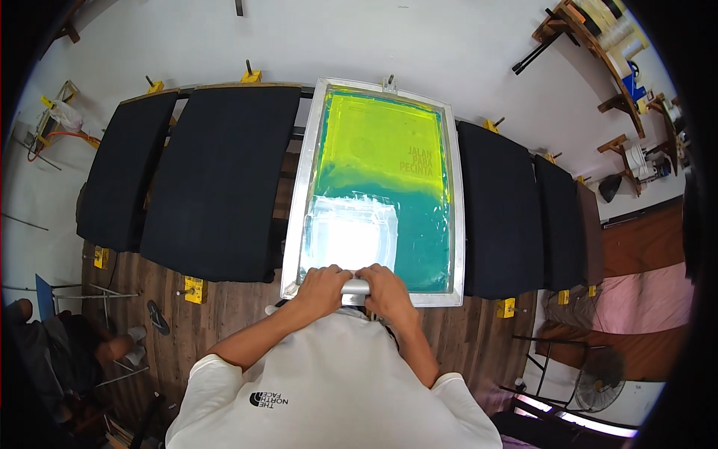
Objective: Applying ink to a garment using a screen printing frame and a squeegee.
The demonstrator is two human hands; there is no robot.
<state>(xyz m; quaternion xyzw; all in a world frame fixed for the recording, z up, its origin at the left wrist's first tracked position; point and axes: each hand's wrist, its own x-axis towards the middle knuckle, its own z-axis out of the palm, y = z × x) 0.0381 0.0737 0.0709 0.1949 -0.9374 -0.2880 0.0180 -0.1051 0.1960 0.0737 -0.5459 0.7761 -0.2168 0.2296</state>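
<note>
A screen printing frame (458, 224) with a silver metal rim lies in front of me at the middle of a row of boards. Its mesh is lime yellow at the far part (374, 135) and teal nearer me (422, 239), with a bright white glare at the near left. At the frame's near end, my left hand (321, 289) and my right hand (385, 290) are closed side by side round a squeegee (355, 286) with a silver metal handle. Most of the squeegee is hidden under my hands.
Black cloth-covered boards (224, 172) stand left of the frame, others (501, 209) to its right. Yellow brackets (195, 290) stick out at their ends. A person (75, 344) sits at the left. Right are a fan (600, 379) and a wall shelf (609, 60).
</note>
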